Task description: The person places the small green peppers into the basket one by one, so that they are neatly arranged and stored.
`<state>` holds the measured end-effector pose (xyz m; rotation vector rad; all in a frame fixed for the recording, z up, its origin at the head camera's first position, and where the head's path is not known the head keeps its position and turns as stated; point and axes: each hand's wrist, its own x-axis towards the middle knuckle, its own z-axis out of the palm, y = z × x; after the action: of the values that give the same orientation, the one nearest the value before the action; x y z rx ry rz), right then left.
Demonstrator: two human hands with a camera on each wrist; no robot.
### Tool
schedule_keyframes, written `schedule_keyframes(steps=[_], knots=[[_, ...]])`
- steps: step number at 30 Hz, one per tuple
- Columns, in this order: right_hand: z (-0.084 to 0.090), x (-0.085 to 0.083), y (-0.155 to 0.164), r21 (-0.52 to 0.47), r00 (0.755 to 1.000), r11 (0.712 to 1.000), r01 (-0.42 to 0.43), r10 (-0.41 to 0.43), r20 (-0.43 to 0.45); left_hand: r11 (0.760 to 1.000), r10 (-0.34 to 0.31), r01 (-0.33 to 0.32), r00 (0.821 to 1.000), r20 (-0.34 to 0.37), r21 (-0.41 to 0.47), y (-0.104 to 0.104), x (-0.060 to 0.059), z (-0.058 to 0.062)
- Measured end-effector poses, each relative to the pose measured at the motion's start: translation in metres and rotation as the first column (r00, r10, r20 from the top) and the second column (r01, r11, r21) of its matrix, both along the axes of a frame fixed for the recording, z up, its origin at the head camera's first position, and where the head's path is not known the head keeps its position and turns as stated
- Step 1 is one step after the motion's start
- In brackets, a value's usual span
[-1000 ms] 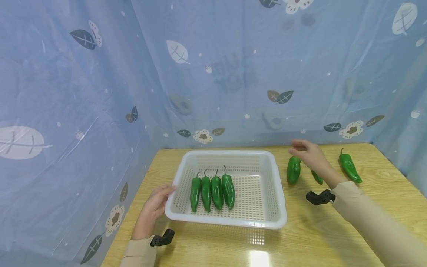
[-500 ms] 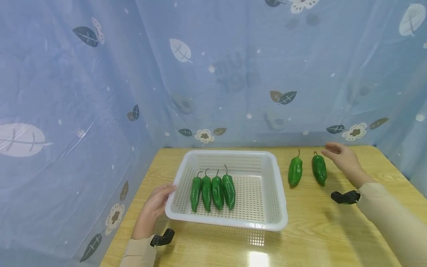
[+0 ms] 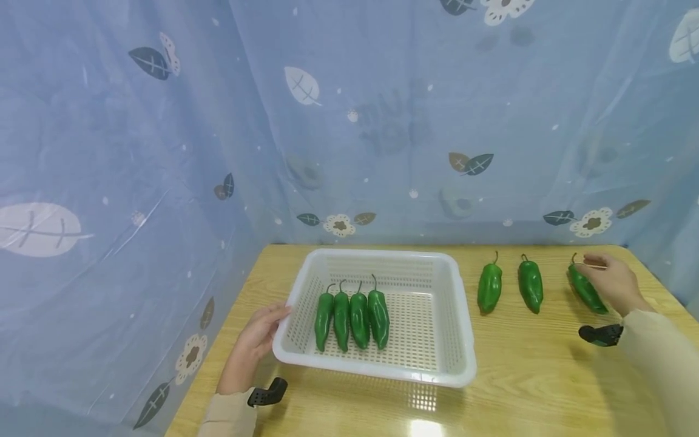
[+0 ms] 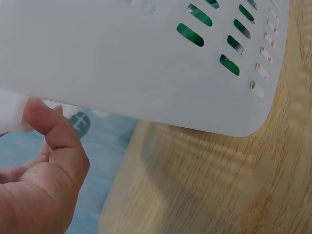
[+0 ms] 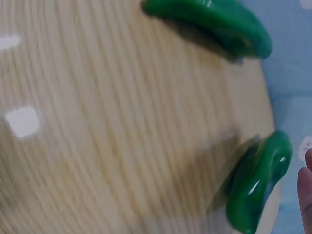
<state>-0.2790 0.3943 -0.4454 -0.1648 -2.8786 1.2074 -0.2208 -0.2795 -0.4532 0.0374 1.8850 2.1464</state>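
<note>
My left hand [image 3: 264,331] grips the left rim of a white plastic basket [image 3: 377,371]. In the left wrist view, its fingers [image 4: 61,139] are bent at the basket's edge. Several green peppers [image 3: 359,320] lie side by side inside the basket, stems away from me. On the table to the right are three more: a near pepper [image 3: 489,288], a middle pepper [image 3: 530,284] and a far-right pepper [image 3: 585,290]. My right hand [image 3: 614,280] hovers by the far-right pepper, partly covering it. In the right wrist view, the fingertips [image 5: 305,200] appear apart from that pepper [image 5: 253,183].
A wooden table [image 3: 519,376] carries everything. Blue patterned curtain [image 3: 404,121] hangs along its back and left sides. The basket's right half shows its bare slotted floor.
My right hand has moved rightward, past the two nearer table peppers, to the far-right one, holding nothing. My left hand stays on the basket rim. The view has shifted slightly.
</note>
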Motion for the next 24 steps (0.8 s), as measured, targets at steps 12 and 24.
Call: schedule_keyframes(steps=[12,24], knots=[[-0.016,-0.002,0.016,0.081,0.999,0.996,-0.034,0.035,-0.007,0.999,-0.031,0.031,1.000,0.004,0.008,0.000,0.006,-0.002],[-0.025,-0.012,0.025,0.165,0.995,0.981,-0.103,0.099,0.031,0.997,-0.052,0.051,0.999,0.014,0.055,0.002,0.004,-0.002]])
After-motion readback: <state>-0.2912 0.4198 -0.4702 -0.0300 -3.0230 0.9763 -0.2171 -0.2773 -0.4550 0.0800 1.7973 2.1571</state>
